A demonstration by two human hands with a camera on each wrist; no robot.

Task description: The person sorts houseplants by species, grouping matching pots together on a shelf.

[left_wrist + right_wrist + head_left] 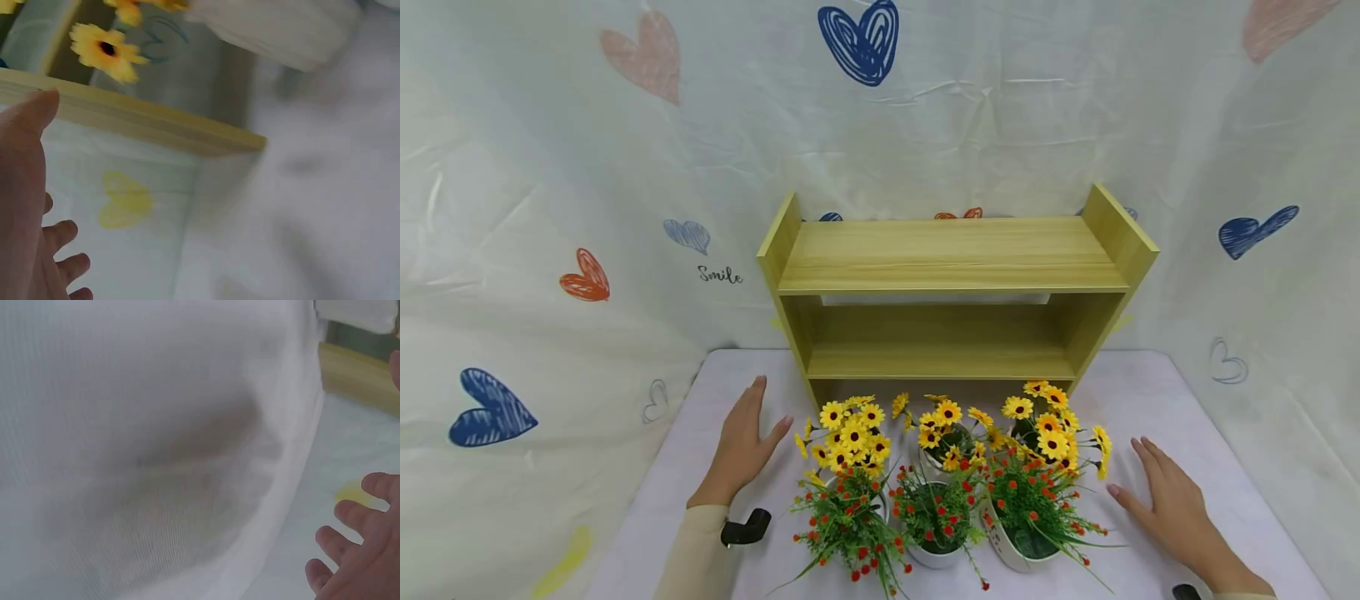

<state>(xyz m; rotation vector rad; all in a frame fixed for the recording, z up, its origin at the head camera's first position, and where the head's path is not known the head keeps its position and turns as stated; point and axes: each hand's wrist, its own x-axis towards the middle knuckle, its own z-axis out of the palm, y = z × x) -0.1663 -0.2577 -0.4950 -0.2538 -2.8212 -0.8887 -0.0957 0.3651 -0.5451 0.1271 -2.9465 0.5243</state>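
My left hand (741,446) is left of the potted flowers, fingers straight and thumb spread, holding nothing. On the other side, my right hand (1172,508) has its fingers extended, with nothing in it. Between them stand two rows of potted artificial flowers. The back row has yellow daisies: a left pot (850,437), a middle pot (946,429) and a right pot (1052,429). Red-flowered plants make up the front row: a left one (853,521), a middle one (934,517) and a right one (1030,508). In the left wrist view a yellow daisy (107,51) shows beyond the thumb.
A wooden shelf (947,254) with two visible boards stands behind the flowers at the table's back. The white-covered table (685,475) meets a hanging curtain (512,317) printed with hearts at the back and sides.
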